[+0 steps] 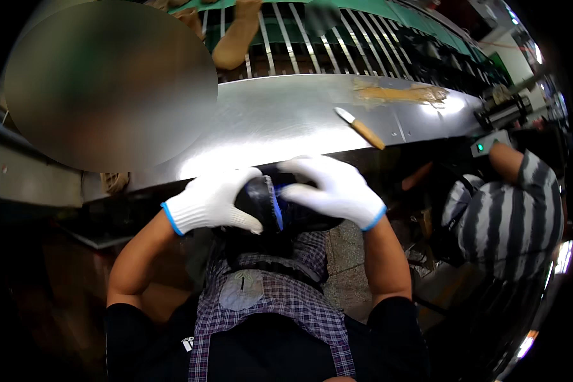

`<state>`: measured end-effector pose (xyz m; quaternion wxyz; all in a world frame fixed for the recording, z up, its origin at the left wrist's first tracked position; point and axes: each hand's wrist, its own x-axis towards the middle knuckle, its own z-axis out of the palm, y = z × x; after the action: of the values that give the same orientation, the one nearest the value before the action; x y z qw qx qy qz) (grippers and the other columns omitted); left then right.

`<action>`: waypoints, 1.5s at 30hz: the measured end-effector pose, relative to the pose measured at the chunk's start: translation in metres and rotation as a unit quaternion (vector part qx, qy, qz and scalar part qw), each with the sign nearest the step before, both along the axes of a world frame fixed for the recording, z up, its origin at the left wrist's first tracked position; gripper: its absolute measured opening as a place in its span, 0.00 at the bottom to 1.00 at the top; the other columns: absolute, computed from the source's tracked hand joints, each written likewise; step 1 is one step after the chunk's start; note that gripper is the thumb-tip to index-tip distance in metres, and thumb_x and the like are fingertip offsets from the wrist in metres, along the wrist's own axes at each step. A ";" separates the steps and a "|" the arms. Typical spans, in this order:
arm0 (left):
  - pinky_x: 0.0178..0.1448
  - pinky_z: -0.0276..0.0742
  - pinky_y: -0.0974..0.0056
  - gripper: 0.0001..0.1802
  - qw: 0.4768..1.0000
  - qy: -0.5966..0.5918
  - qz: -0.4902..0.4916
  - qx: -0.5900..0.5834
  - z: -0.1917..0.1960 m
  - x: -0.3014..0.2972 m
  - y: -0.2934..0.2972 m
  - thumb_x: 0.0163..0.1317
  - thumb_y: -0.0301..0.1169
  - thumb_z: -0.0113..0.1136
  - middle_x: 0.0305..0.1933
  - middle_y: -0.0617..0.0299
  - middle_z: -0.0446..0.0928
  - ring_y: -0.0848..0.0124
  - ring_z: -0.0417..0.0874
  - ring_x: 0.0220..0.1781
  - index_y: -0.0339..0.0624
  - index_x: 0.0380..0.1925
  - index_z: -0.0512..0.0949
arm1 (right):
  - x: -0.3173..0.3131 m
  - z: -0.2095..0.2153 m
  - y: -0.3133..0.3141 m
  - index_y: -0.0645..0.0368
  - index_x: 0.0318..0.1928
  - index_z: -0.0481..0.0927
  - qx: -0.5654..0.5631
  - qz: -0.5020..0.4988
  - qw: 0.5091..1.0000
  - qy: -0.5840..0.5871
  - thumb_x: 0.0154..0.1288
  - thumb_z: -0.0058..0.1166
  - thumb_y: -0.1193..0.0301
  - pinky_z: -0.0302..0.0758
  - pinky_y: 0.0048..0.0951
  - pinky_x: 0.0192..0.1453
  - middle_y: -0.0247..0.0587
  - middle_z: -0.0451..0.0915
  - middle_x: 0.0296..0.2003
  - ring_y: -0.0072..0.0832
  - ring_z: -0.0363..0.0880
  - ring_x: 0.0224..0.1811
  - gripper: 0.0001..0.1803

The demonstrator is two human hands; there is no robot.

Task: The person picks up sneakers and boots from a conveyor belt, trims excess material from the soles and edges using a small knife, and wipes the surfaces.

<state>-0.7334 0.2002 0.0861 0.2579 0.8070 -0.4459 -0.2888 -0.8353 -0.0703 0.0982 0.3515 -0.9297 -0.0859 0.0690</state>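
Both hands wear white knitted gloves with blue cuffs and meet in front of my apron, at the near edge of the metal bench. Between them is a black shoe upper (258, 196) with a bright blue lining along its opening. My left hand (215, 198) is closed round its left side, thumb toward me. On the other side my right hand (333, 191) grips it, fingers bent over the opening. The gloves and dark surroundings hide much of its shape. Beyond my right hand, a knife (364, 132) with a wooden handle and short pale blade lies on the bench.
Brown tape (401, 95) is stuck to the metal bench (274, 111). Behind it runs a rack of metal bars (305, 38), with a tan boot-shaped form (237, 41) on it. A person in a striped shirt (506, 223) works at the right. A blurred patch covers the upper left.
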 end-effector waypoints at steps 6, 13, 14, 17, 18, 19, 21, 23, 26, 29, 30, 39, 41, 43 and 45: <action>0.78 0.75 0.54 0.42 0.966 0.165 0.152 -0.130 -0.066 0.007 0.071 0.66 0.55 0.75 0.64 0.48 0.85 0.58 0.83 0.70 0.36 0.70 0.79 | -0.112 -0.202 0.001 0.64 0.46 0.93 0.552 -0.252 0.783 0.139 0.69 0.67 0.64 0.63 0.44 0.86 0.60 0.73 0.79 0.46 0.72 0.81 0.16; 0.59 0.87 0.58 0.36 0.898 0.269 0.189 -0.292 -0.075 0.045 0.014 0.86 0.52 0.52 0.42 0.47 0.92 0.60 0.93 0.45 0.27 0.36 0.90 | -0.112 -0.109 0.006 0.62 0.45 0.89 0.480 0.004 0.877 0.002 0.69 0.66 0.53 0.52 0.58 0.89 0.60 0.73 0.76 0.53 0.63 0.84 0.22; 0.56 0.88 0.57 0.36 0.879 0.310 0.194 -0.305 -0.078 0.049 -0.011 0.87 0.50 0.51 0.39 0.46 0.92 0.61 0.93 0.41 0.28 0.29 0.88 | -0.100 -0.093 0.004 0.63 0.52 0.86 0.464 0.082 0.882 -0.034 0.67 0.68 0.50 0.57 0.58 0.87 0.58 0.77 0.72 0.52 0.68 0.81 0.28; 0.60 0.86 0.60 0.24 0.898 0.273 0.146 -0.312 -0.080 0.021 -0.086 0.86 0.40 0.55 0.41 0.53 0.92 0.63 0.92 0.47 0.32 0.37 0.88 | -0.074 -0.068 0.023 0.63 0.73 0.70 0.381 0.021 0.922 0.061 0.62 0.76 0.38 0.67 0.46 0.83 0.51 0.77 0.66 0.40 0.75 0.72 0.53; 0.63 0.85 0.60 0.18 0.906 0.232 0.198 -0.293 -0.074 0.010 -0.087 0.84 0.37 0.58 0.46 0.52 0.91 0.62 0.91 0.52 0.32 0.44 0.88 | -0.065 -0.057 0.022 0.67 0.76 0.65 0.297 0.010 0.954 0.041 0.59 0.83 0.47 0.72 0.39 0.79 0.51 0.75 0.66 0.35 0.74 0.71 0.57; 0.65 0.84 0.60 0.14 0.910 0.188 0.253 -0.270 -0.070 0.001 -0.080 0.82 0.34 0.61 0.51 0.52 0.90 0.61 0.91 0.56 0.33 0.50 0.87 | -0.068 -0.049 0.024 0.66 0.77 0.64 0.287 -0.018 0.955 0.072 0.56 0.86 0.52 0.74 0.42 0.77 0.52 0.76 0.66 0.39 0.76 0.70 0.58; 0.67 0.84 0.54 0.22 0.923 0.013 0.170 -0.345 -0.072 -0.027 -0.050 0.73 0.41 0.71 0.58 0.44 0.87 0.56 0.89 0.61 0.32 0.54 0.86 | -0.081 -0.042 0.025 0.64 0.78 0.62 0.235 -0.061 0.968 0.058 0.54 0.87 0.54 0.76 0.44 0.74 0.54 0.76 0.65 0.42 0.79 0.69 0.60; 0.71 0.82 0.50 0.32 0.932 -0.069 0.061 -0.349 -0.043 -0.054 -0.015 0.67 0.45 0.78 0.65 0.42 0.82 0.49 0.85 0.66 0.33 0.61 0.82 | -0.086 -0.060 0.023 0.62 0.75 0.66 0.247 -0.032 0.968 -0.044 0.50 0.90 0.56 0.79 0.46 0.70 0.55 0.78 0.60 0.48 0.82 0.64 0.58; 0.70 0.82 0.49 0.48 0.959 0.141 0.064 -0.239 -0.018 -0.084 0.017 0.55 0.52 0.87 0.60 0.43 0.82 0.48 0.86 0.65 0.35 0.68 0.76 | -0.083 -0.055 0.026 0.61 0.63 0.74 0.223 0.015 0.971 -0.089 0.46 0.90 0.58 0.80 0.44 0.60 0.50 0.78 0.54 0.45 0.82 0.56 0.48; 0.64 0.85 0.55 0.48 0.950 0.148 0.126 -0.244 -0.032 -0.084 0.012 0.50 0.45 0.91 0.57 0.46 0.84 0.54 0.89 0.58 0.31 0.65 0.77 | -0.079 -0.054 0.032 0.63 0.60 0.77 0.239 -0.033 0.967 -0.087 0.45 0.91 0.58 0.83 0.43 0.56 0.49 0.81 0.51 0.45 0.84 0.52 0.46; 0.62 0.85 0.56 0.47 0.942 0.112 0.128 -0.288 -0.033 -0.080 0.006 0.49 0.46 0.92 0.56 0.47 0.84 0.55 0.89 0.56 0.31 0.63 0.78 | -0.075 -0.048 0.033 0.63 0.60 0.77 0.230 -0.031 0.968 -0.094 0.45 0.92 0.58 0.83 0.43 0.56 0.49 0.81 0.51 0.44 0.83 0.52 0.46; 0.52 0.87 0.54 0.50 0.917 0.019 0.091 -0.388 -0.038 -0.055 -0.016 0.43 0.50 0.94 0.53 0.44 0.82 0.52 0.87 0.51 0.32 0.58 0.77 | -0.062 -0.052 0.017 0.61 0.61 0.79 0.305 -0.035 0.950 -0.058 0.44 0.93 0.56 0.78 0.40 0.57 0.45 0.81 0.51 0.40 0.81 0.52 0.48; 0.49 0.86 0.56 0.47 0.921 0.041 0.074 -0.381 -0.034 -0.049 -0.018 0.48 0.46 0.91 0.51 0.46 0.81 0.53 0.87 0.50 0.32 0.61 0.75 | -0.061 -0.058 0.015 0.61 0.63 0.78 0.336 -0.037 0.939 -0.058 0.43 0.93 0.57 0.77 0.40 0.59 0.43 0.81 0.51 0.39 0.80 0.53 0.49; 0.47 0.86 0.56 0.47 0.924 0.057 0.079 -0.370 -0.035 -0.047 -0.022 0.48 0.46 0.91 0.50 0.47 0.81 0.54 0.87 0.49 0.32 0.61 0.75 | -0.062 -0.059 0.011 0.61 0.64 0.78 0.337 -0.048 0.939 -0.045 0.42 0.93 0.57 0.75 0.39 0.61 0.42 0.79 0.51 0.37 0.78 0.54 0.51; 0.45 0.85 0.57 0.46 0.923 0.073 0.104 -0.363 -0.036 -0.044 -0.026 0.47 0.46 0.92 0.48 0.47 0.81 0.55 0.87 0.46 0.33 0.59 0.76 | -0.062 -0.061 0.010 0.61 0.63 0.78 0.345 -0.078 0.935 -0.030 0.41 0.93 0.57 0.75 0.39 0.61 0.43 0.78 0.52 0.37 0.76 0.55 0.51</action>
<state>-0.7774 0.1738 0.0499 0.5932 0.6768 -0.4138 -0.1372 -0.8974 -0.0605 0.0375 0.6522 -0.7566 -0.0423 -0.0206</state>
